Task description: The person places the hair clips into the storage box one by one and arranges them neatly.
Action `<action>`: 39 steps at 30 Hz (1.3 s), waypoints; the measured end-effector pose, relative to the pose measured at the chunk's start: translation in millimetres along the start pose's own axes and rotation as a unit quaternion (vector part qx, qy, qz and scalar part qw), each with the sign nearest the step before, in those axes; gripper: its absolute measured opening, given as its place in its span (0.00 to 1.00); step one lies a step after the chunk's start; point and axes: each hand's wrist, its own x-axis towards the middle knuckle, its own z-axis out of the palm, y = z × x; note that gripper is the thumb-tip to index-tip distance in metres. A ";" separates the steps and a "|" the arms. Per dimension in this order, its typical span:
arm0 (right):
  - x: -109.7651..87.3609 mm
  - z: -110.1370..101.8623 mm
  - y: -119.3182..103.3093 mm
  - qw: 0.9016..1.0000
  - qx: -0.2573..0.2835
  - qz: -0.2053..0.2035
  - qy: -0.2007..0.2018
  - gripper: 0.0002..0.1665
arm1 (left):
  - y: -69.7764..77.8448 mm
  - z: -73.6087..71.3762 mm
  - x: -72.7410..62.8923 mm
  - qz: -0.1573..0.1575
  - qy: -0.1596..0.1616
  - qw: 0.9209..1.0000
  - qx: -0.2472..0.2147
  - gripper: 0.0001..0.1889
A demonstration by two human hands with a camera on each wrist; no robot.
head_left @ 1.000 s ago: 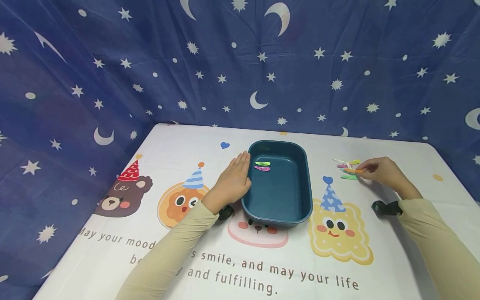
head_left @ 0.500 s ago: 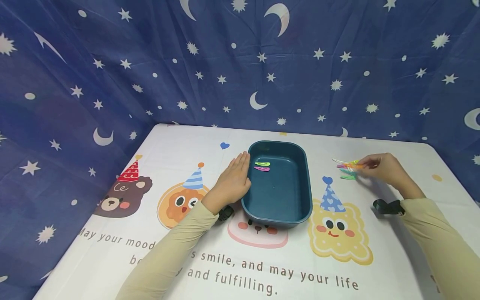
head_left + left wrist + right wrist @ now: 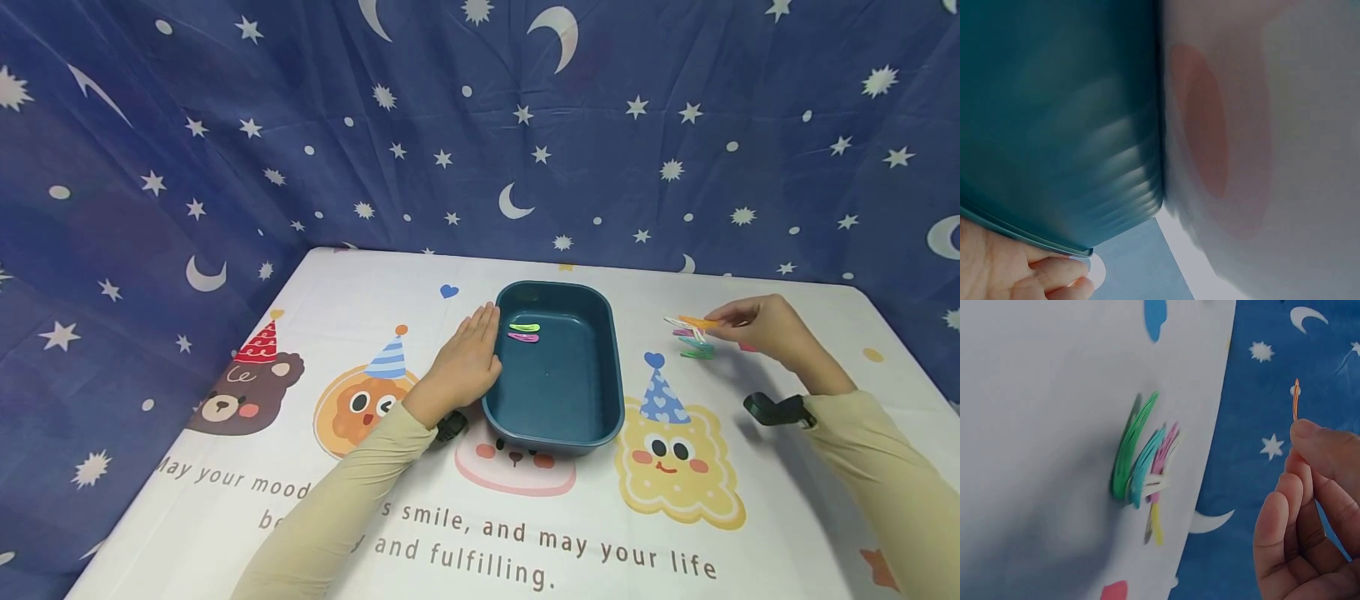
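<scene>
My right hand (image 3: 768, 329) pinches an orange snap hair clip (image 3: 696, 322) between thumb and finger. It is raised above the table at the right, and its tip points up in the right wrist view. Below it lies a small pile of hair clips: green (image 3: 1130, 450), turquoise (image 3: 1145, 464), pink (image 3: 1165, 449), white (image 3: 1157, 482) and yellow (image 3: 1156, 519). My left hand (image 3: 463, 358), fingers straight, rests against the left side of a dark teal plastic basin (image 3: 562, 392). Inside the basin lie a yellow-green clip (image 3: 525, 327) and a pink clip (image 3: 523, 337), side by side near the left wall.
A white tablecloth (image 3: 405, 575) with printed cartoon figures and lettering covers the table. Behind and to the left hangs a dark blue cloth (image 3: 450, 108) with moons and stars. A black wrist strap device (image 3: 776, 410) sits below my right hand.
My right hand has lifted the orange hair clip up and away from the pile, toward the back of the table. The left hand and the basin have stayed put.
</scene>
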 end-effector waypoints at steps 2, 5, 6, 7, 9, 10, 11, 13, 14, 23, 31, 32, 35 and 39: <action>-0.8 -1.7 -4.7 1.000 0.004 0.007 -0.008 0.20 | 0.2 -0.1 -0.1 -0.001 -0.002 1.000 -0.001 0.34; -2.3 -4.5 -11.2 1.000 0.013 0.005 -0.017 0.20 | 0.3 -0.4 -0.4 0.000 -0.003 1.000 0.000 0.34; -2.8 -5.4 -13.4 1.000 0.014 0.001 -0.020 0.20 | 0.2 -0.5 -0.3 0.001 -0.002 1.000 0.001 0.34; -3.2 -6.3 -15.8 1.000 0.018 -0.001 -0.023 0.20 | 0.2 -0.6 -0.3 0.002 -0.001 1.000 0.002 0.34; -3.7 -8.0 -20.5 0.999 0.023 -0.008 -0.030 0.19 | -0.1 -0.5 -0.1 0.003 0.000 1.000 0.005 0.34; -3.8 -8.8 -23.2 0.999 0.025 -0.010 -0.033 0.19 | -0.1 -0.5 -0.1 0.004 0.001 1.000 0.004 0.34; -3.9 -9.6 -26.3 0.999 0.025 -0.012 -0.037 0.19 | -0.2 -0.3 0.0 0.005 0.001 1.000 0.005 0.34; -3.5 -10.9 -32.5 0.999 0.022 -0.013 -0.047 0.18 | -0.1 -0.6 0.2 0.004 0.000 1.000 0.004 0.34; -3.2 -11.5 -36.0 0.998 0.021 -0.014 -0.052 0.18 | -0.1 -0.7 0.2 0.004 0.000 1.000 0.005 0.34; 0.4 -17.2 -66.6 0.994 0.025 -0.011 -0.110 0.18 | 0.6 -2.0 0.1 0.002 -0.005 1.000 0.005 0.34; 4.7 -14.7 -94.3 0.990 0.046 -0.012 -0.135 0.19 | 1.1 -3.4 -0.9 0.005 -0.004 1.000 0.002 0.34; 4.9 -14.3 -97.8 0.990 0.043 -0.017 -0.136 0.19 | 1.1 -3.5 -1.1 0.004 -0.005 1.000 0.001 0.34; 6.0 -12.4 -107.6 0.989 0.043 -0.025 -0.140 0.18 | 1.0 -3.8 -1.3 0.004 -0.005 1.000 0.002 0.34; 7.8 -8.2 -120.4 0.987 0.050 -0.031 -0.147 0.17 | 1.0 -3.6 -0.9 0.002 -0.007 1.000 0.005 0.34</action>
